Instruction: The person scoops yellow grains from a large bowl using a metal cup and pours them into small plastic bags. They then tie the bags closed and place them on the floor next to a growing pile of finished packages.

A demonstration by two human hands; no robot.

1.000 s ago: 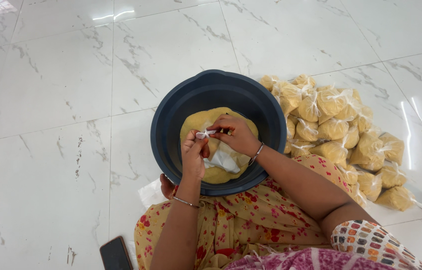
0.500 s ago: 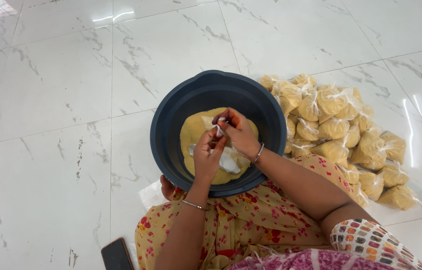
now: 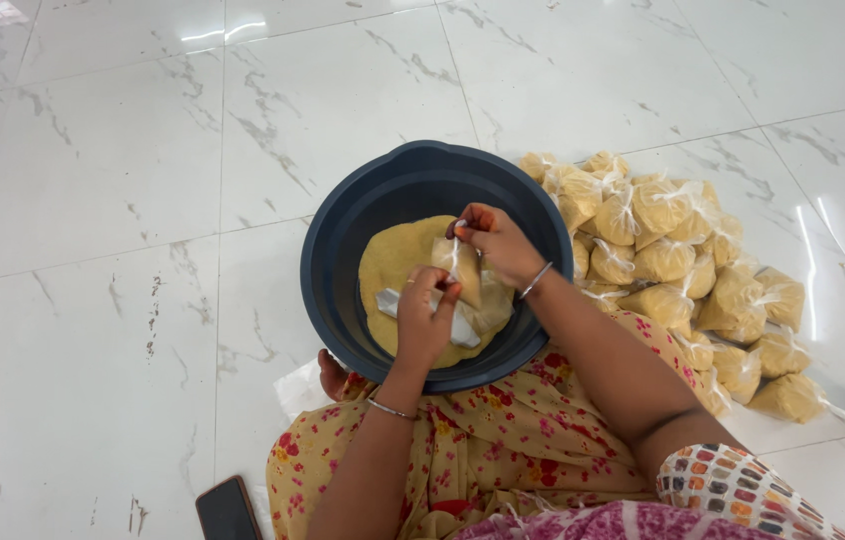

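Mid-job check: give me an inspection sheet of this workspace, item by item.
Surface: white marbled floor tiles.
Job's things: small clear bag of yellow powder held over dark blue tub that contains more powder.
Clutter: pile of tied filled bags right of tub; dark phone near the knee.
Hands: left hand grips the bag; right hand pinches its neck.
Cables: nothing seen.
Surroundings: floral garment over lap.
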